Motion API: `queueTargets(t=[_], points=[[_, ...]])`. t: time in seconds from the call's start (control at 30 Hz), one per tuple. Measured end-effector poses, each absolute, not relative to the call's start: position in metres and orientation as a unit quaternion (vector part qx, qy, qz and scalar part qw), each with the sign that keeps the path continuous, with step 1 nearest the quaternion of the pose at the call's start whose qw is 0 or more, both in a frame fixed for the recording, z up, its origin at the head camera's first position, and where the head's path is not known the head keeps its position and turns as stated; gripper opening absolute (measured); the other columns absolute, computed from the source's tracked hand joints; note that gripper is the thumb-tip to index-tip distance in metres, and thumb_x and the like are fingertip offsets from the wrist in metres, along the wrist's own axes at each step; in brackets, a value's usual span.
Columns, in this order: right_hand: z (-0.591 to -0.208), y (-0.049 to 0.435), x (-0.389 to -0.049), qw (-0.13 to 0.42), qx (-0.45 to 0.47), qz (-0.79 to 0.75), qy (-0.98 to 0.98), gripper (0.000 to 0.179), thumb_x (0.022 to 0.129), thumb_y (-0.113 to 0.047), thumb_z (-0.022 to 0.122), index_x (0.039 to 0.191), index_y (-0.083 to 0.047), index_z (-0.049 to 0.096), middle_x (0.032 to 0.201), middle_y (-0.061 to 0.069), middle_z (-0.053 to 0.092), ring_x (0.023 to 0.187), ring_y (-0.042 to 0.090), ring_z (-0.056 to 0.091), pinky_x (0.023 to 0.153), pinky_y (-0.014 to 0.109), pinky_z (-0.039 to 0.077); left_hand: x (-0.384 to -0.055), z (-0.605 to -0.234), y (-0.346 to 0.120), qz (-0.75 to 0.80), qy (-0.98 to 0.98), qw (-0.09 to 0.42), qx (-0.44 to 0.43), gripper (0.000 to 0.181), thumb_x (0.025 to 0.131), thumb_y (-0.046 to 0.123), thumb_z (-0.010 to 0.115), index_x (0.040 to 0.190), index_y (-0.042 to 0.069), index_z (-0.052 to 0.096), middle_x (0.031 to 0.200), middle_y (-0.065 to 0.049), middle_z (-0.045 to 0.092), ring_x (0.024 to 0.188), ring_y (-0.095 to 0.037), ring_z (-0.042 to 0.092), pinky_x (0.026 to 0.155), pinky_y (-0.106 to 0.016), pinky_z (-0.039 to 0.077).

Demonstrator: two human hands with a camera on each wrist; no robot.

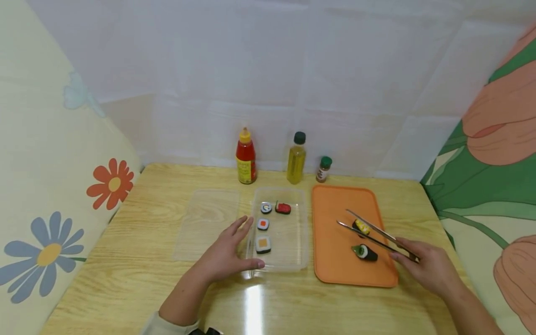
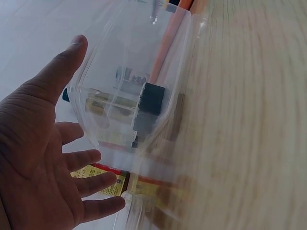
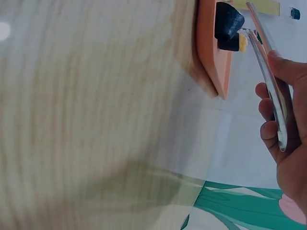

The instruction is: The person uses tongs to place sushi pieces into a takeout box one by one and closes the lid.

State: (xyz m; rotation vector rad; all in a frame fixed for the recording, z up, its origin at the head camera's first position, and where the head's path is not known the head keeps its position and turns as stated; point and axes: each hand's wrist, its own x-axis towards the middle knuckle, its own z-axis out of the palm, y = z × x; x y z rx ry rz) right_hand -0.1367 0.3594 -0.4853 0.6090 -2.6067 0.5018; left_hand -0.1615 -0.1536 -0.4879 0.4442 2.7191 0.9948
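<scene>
My right hand [image 1: 431, 265] grips a pair of metal tongs [image 1: 378, 226] over the orange tray [image 1: 335, 265]. The tongs' arms are spread, with the corn-topped sushi [image 1: 361, 227] seen between them. Just nearer to me on the tray lies a cone-shaped hand roll [image 1: 366, 252] with a green end. At the near left side of a clear plastic container [image 1: 303, 232], my left hand [image 1: 224, 256] has its fingers and thumb spread, the thumb by the rim. Inside the container are a square roll with an orange centre [image 1: 263, 244], a red-centred roll [image 1: 263, 224], a round roll [image 1: 265, 207] and a red-topped sushi [image 1: 283, 208].
A clear flat lid [image 1: 205, 223] lies left of the container. Along the back stand a red sauce bottle [image 1: 246, 160] with a yellow cap, an oil bottle [image 1: 296, 160] and a small green-capped jar [image 1: 324, 169]. A white cloth [image 1: 272, 70] hangs behind the wooden table [image 1: 125, 279].
</scene>
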Motion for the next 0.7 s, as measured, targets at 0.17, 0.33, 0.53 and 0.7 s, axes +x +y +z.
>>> queueTargets(t=[0.17, 0.33, 0.53, 0.7], points=[[-0.490, 0.364, -0.132, 0.213, 0.206, 0.181, -0.938, 0.044, 0.071, -0.010, 0.093, 0.113, -0.003, 0.079, 0.100, 0.007, 0.080, 0.080, 0.026, 0.076, 0.066, 0.028, 0.057, -0.162, -0.487, -0.154, 0.338, 0.923, 0.109, 0.150, 0.117, 0.076, 0.073, 0.078, 0.167, 0.022, 0.025, 0.172, -0.011, 0.019, 0.151, -0.049, 0.025, 0.111, -0.071, 0.035], [-0.493, 0.369, -0.125, 0.210, 0.190, 0.178, -0.942, 0.044, 0.072, -0.011, 0.093, 0.112, -0.003, 0.079, 0.099, 0.006, 0.080, 0.079, 0.026, 0.075, 0.065, 0.027, 0.056, -0.162, -0.487, -0.154, 0.339, 0.923, 0.111, 0.148, 0.115, 0.078, 0.067, 0.082, 0.167, 0.022, 0.025, 0.172, -0.011, 0.019, 0.151, -0.049, 0.025, 0.111, -0.071, 0.035], [-0.497, 0.376, -0.117, 0.210, 0.174, 0.174, -0.946, 0.043, 0.071, -0.012, 0.094, 0.110, -0.003, 0.080, 0.095, 0.007, 0.080, 0.077, 0.027, 0.075, 0.063, 0.028, 0.056, -0.162, -0.489, -0.153, 0.340, 0.922, 0.109, 0.148, 0.115, 0.077, 0.067, 0.082, 0.167, 0.023, 0.025, 0.172, -0.010, 0.018, 0.151, -0.049, 0.025, 0.111, -0.071, 0.035], [-0.500, 0.380, -0.112, 0.207, 0.162, 0.172, -0.950, 0.041, 0.072, -0.014, 0.094, 0.109, -0.002, 0.080, 0.090, 0.008, 0.079, 0.075, 0.026, 0.075, 0.061, 0.028, 0.056, -0.162, -0.489, -0.153, 0.338, 0.923, 0.109, 0.146, 0.117, 0.076, 0.071, 0.080, 0.167, 0.024, 0.024, 0.172, -0.010, 0.018, 0.151, -0.049, 0.025, 0.111, -0.071, 0.035]])
